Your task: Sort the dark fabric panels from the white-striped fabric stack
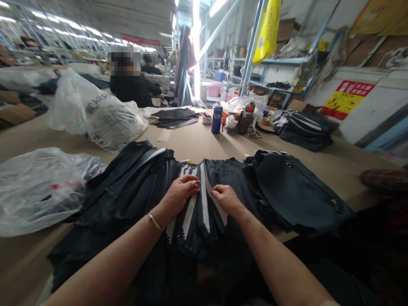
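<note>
A fanned stack of dark fabric pieces with white stripes (204, 204) lies in front of me, the zigzag lower edges toward my body. My right hand (227, 199) pinches the edge of one striped fabric piece (219, 209) between thumb and fingers, tilting it up slightly. Over the stripes just to the left, my left hand (184, 190) is closed with thumb and fingertips together; what it grips, if anything, I cannot make out. A metal bracelet circles that wrist. Dark fabric panels (124, 191) spread left of the stack.
A pile of dark pieces with a zipper (296, 187) sits at right. Plastic bags (41, 187) lie on the left of the table (178, 142). A blue bottle (217, 120), a dark bottle (246, 119) and another fabric stack (306, 127) stand farther back. Beyond sits a person in black (132, 89).
</note>
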{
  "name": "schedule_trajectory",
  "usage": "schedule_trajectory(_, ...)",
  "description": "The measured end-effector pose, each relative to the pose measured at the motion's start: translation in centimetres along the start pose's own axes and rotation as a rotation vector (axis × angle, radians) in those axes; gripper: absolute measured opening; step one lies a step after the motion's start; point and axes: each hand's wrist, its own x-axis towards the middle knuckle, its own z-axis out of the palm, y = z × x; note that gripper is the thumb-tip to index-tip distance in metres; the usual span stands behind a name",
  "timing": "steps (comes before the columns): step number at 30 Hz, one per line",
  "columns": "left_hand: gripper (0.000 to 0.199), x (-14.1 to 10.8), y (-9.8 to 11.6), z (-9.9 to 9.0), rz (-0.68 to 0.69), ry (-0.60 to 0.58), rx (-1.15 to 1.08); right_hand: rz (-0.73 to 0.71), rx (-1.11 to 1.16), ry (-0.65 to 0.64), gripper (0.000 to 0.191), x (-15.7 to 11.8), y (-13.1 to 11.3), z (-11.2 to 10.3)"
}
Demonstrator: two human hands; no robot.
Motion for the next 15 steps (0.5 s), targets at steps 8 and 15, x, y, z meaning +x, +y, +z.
schedule_trajectory(8,0.032,-1.4,3.0,3.4,-0.158,-0.076,0.433,0.026,0.43,0.066,0.036,-1.9,-1.6,0.0)
schedule_trajectory(15,0.023,-1.3,4.2,4.2,-0.288,-0.122,0.252,0.021,0.651,-0.132,0.028,-3.2,-2.2,-1.3)
